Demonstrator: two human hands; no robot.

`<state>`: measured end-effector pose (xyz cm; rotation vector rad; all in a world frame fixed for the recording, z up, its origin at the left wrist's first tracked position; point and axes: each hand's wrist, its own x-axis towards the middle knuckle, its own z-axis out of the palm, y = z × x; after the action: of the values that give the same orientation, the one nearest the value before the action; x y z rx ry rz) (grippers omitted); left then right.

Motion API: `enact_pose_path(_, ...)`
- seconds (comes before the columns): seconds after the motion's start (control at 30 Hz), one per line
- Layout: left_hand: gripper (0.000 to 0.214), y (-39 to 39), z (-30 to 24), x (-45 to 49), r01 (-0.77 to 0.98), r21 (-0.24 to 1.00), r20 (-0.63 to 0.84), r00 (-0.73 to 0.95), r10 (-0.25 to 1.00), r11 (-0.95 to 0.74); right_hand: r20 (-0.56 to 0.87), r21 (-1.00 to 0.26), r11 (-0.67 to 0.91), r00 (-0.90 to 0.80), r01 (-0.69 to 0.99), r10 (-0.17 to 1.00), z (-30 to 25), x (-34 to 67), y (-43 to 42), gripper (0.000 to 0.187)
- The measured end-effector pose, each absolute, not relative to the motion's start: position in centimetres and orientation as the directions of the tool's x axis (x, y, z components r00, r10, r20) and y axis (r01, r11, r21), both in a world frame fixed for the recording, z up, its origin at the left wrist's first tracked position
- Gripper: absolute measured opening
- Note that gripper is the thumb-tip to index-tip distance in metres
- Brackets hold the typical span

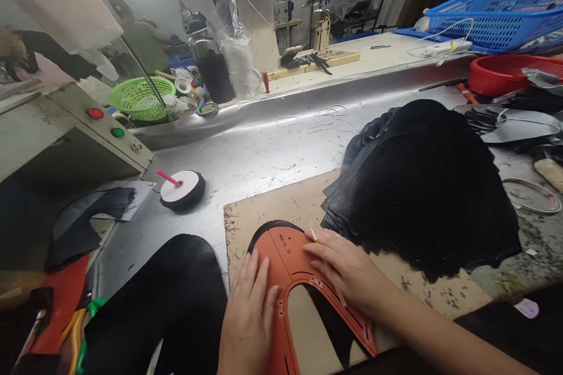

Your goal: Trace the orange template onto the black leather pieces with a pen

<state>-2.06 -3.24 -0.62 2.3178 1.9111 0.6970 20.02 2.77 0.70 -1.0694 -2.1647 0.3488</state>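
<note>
Silvery metal worktable [250,158] is carrying a tan board [255,204]. Black stacked pieces [426,187] are covering the board's far edge on the right. Near the board's far left corner, an orange template [281,263] is lying over black material [273,225], its rounded end pointing away from the person, its long axis running near to far. Forearms are reaching in low; the left hand [250,299] is resting flat, fingers extended, gripping nothing; the right hand [347,263] is curling around a slim pen [314,235] and touching the template.
</note>
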Motion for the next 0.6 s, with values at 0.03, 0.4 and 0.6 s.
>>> enact_pose_path(0.03,0.045,-3.24,-0.59,-2.02,0.918,0.327,0.302,0.125,0.945,-0.225,0.466,-0.503,0.629,-0.426,0.593,0.775,0.77,20.01,2.73,0.022)
enact_pose_path(0.4,0.042,-2.94,-0.04,-1.87,0.915,0.333,0.267,0.139,0.954,-0.227,0.473,-0.478,0.638,-0.436,0.603,0.766,0.17,20.05,2.99,0.022)
enact_pose_path(0.6,0.041,-2.89,-0.08,-1.98,0.913,0.342,0.245,0.144,0.959,-0.224,0.468,-0.461,0.636,-0.44,0.619,0.767,0.11,20.02,2.8,0.022)
